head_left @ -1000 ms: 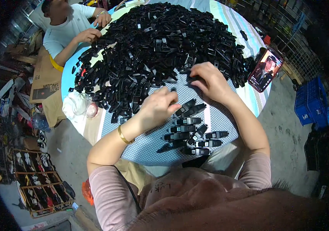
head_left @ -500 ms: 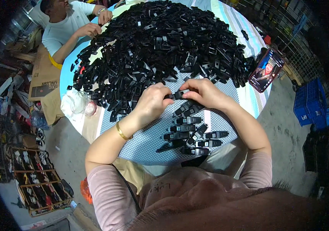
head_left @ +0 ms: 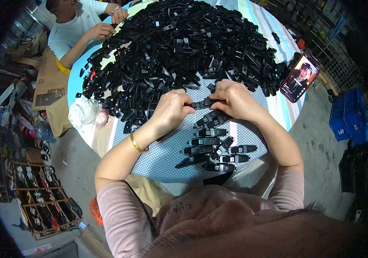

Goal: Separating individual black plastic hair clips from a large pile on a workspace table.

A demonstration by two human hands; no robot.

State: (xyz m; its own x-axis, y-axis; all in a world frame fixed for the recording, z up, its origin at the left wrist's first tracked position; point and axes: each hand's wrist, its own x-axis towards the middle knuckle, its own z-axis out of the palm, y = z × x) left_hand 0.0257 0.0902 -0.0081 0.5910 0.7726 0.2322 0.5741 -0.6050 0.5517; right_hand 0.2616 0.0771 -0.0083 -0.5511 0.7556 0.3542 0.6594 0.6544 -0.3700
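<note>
Your left hand (head_left: 173,107) and right hand (head_left: 235,99) met at table centre, fingers of both pinched closed on one black plastic clip (head_left: 201,103) held between them, just above the cloth.

Change noted: a second earlier your right hand was up at the edge of the heap, at about 1 o'clock from your left, and your left lay over the sorted pieces. Half a second earlier the two hands had already closed in on a clip. At this reading they sat slightly lower and tighter on it, thumbs pressed toward each other. Judgement: a piece had been drawn from the heap and was being worked or pressed together, not yet laid down.

The big heap of black clips (head_left: 179,47) filled the table from 10 to 2 o'clock. The sorted row of clips (head_left: 212,144) lay at 6 o'clock from your hands, near your body, apparently unchanged in count.

A phone (head_left: 299,77) stood at 3 o'clock. Another person's hands (head_left: 106,26) worked at 11 o'clock.
</note>
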